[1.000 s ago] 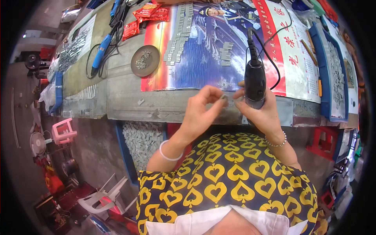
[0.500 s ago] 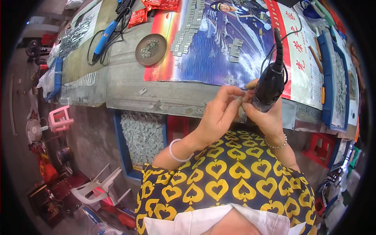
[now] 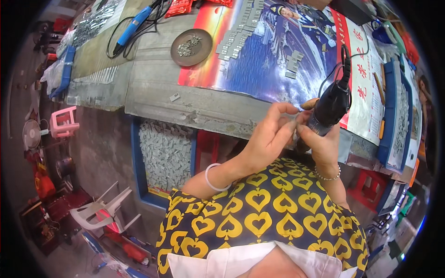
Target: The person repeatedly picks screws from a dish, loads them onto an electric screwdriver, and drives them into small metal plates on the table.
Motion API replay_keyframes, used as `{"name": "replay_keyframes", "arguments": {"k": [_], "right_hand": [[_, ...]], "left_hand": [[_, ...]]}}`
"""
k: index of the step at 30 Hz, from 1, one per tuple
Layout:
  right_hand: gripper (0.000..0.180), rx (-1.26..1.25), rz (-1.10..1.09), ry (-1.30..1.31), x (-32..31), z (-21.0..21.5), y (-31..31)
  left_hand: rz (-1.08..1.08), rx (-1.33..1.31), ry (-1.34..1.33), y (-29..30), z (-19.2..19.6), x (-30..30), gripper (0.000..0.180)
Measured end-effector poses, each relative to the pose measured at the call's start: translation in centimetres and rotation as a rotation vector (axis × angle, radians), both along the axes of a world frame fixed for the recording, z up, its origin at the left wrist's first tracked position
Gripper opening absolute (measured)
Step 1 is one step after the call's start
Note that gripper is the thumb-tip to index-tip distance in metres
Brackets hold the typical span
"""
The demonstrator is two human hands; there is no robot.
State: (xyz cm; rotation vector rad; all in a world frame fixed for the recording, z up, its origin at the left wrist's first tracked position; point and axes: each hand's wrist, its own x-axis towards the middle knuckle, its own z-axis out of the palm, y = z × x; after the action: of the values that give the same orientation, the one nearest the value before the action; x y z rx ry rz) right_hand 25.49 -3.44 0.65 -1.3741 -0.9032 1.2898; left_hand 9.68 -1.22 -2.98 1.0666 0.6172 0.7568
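Observation:
My right hand is closed round the lower end of a black corded electric screwdriver, whose cable leaves from its top end. Its thumb meets the fingertips of my left hand, which are pinched together just left of the tool. Whatever lies between those fingertips is too small and covered to make out. Both hands are over the front edge of the workbench. Beyond them, rows of small grey metal pieces and a smaller group of pieces lie on a colourful poster.
A brown dish holds tiny metal parts. One loose piece lies on the bench. A blue corded tool is at the far left. Below the bench stands a blue crate of grey pieces; a blue tray lies at right.
The whole view has shifted a little, so the hands and screwdriver appear slightly further right and lower. Both hands keep nearly the same grip, fingertips together.

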Motion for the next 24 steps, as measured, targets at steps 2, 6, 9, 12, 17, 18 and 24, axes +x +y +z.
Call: {"name": "replay_keyframes", "arguments": {"k": [2,6,9,12,17,18,24], "right_hand": [[0.039,-0.01,0.022,-0.01,-0.5,0.0,0.2],[0.044,-0.047,-0.028,-0.098,-0.5,-0.6,0.3],[0.044,-0.094,-0.032,-0.062,-1.1,-0.7,0.5],[0.045,-0.074,0.012,-0.111,-1.9,-0.8,0.8],[0.042,-0.045,0.031,-0.091,-3.1,0.7,1.8],[0.042,-0.03,0.03,-0.087,-3.0,0.6,1.9],[0.043,-0.014,0.061,-0.05,-2.5,0.2,1.9]], "left_hand": [[0.043,-0.116,-0.048,-0.1,0.1,0.3,0.025],[0.083,-0.036,-0.085,-0.2,-0.2,-0.3,0.025],[0.051,0.001,-0.144,-0.5,-0.5,-1.4,0.025],[0.056,0.011,-0.057,-0.2,0.2,-2.7,0.024],[0.276,-0.027,0.165,0.8,0.8,-7.1,0.027],[0.336,-0.035,0.246,1.2,1.1,-8.7,0.028],[0.674,0.076,0.589,5.5,-2.1,-16.9,0.025]]}}
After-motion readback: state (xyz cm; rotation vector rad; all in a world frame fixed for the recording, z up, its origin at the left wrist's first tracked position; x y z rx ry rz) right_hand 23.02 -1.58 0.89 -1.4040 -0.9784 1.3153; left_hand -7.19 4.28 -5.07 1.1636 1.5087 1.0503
